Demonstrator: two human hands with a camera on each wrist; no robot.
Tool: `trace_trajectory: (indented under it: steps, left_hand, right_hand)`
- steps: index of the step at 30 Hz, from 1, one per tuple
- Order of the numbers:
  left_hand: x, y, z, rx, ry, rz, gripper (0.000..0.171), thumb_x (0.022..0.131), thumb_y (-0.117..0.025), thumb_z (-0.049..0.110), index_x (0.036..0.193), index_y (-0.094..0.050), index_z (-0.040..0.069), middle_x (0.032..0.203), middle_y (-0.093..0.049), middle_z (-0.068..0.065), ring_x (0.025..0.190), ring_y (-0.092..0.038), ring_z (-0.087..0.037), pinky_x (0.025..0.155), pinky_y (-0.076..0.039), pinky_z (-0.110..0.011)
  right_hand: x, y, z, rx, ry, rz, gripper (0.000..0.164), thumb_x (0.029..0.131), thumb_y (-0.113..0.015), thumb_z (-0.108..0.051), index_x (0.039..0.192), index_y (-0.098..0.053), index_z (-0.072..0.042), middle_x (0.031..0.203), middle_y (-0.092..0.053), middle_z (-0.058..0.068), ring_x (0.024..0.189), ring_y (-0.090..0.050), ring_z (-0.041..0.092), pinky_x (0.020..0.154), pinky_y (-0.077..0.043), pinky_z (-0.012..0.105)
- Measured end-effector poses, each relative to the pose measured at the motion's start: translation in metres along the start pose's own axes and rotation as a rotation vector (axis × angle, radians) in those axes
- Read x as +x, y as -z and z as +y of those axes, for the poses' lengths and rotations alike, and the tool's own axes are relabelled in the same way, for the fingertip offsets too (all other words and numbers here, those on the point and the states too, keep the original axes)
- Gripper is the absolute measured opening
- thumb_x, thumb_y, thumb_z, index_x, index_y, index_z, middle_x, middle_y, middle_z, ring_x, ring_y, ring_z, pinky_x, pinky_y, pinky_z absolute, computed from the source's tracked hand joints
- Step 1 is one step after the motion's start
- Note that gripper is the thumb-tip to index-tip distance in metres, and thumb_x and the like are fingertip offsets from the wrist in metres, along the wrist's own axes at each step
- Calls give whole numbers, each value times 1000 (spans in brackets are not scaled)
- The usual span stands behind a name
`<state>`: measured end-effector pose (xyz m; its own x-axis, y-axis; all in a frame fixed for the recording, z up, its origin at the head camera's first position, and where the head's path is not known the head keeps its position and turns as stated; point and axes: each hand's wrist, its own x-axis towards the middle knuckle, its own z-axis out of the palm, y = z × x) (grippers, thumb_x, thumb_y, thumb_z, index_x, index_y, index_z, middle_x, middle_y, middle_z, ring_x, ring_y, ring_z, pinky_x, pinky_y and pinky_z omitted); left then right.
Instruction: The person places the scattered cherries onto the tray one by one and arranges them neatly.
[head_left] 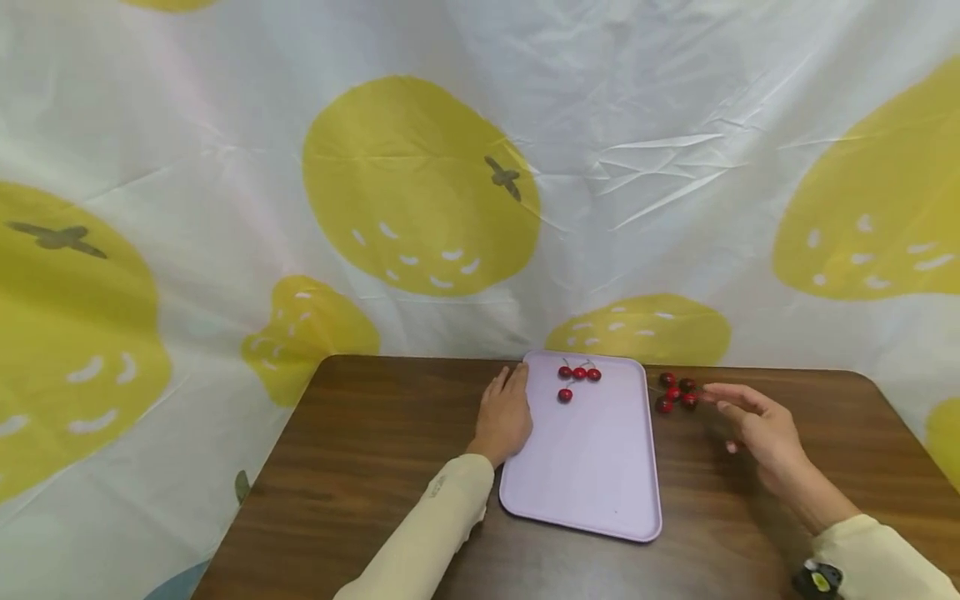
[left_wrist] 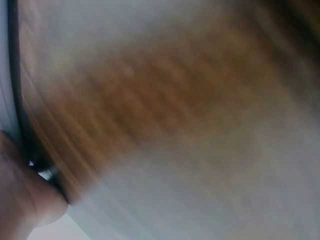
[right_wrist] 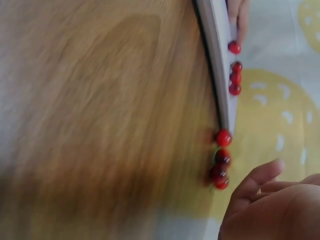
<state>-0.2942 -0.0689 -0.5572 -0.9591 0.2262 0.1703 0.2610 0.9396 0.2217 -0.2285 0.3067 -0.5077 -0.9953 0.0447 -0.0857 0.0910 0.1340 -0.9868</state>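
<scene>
A pale lilac tray [head_left: 581, 467] lies on the wooden table, with several red cherries [head_left: 579, 373] at its far end. My left hand [head_left: 506, 417] rests along the tray's left edge, fingers pointing away from me. Just beyond the tray's right edge, a small cluster of dark red cherries [head_left: 673, 393] sits on the table. My right hand [head_left: 768, 429] is to the right of this cluster, its fingertips close to the nearest cherry and nothing in its grasp. In the right wrist view, bent, loose fingers [right_wrist: 260, 180] show beside the table cherries [right_wrist: 221, 159].
The brown wooden table [head_left: 360, 467] ends at a hanging white cloth [head_left: 637, 208] printed with large yellow fruit. A dark device [head_left: 817, 577] is strapped at my right wrist. Most of the left wrist view is blurred.
</scene>
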Motion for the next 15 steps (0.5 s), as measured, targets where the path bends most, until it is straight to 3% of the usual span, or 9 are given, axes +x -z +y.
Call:
trace_trajectory:
  steps: [6, 15]
  left_hand:
    - [-1, 1, -1, -7, -21, 26, 53, 112, -40, 17, 164, -37, 8, 168, -45, -5, 158, -39, -32, 132, -33, -47]
    - [-1, -4, -3, -51, -18, 34, 52, 113, -39, 17, 164, -37, 8, 168, -45, -5, 159, -37, -32, 132, -31, -49]
  right_hand:
    - [4, 13, 11, 172, -87, 25, 27, 104, -69, -17, 122, -77, -36, 105, -76, -32, 97, -61, -11, 58, -59, 21]
    - [17, -2, 17, 133, -141, 35, 23, 98, -78, -20, 113, -79, -38, 96, -75, -31, 84, -65, -4, 58, -61, 21]
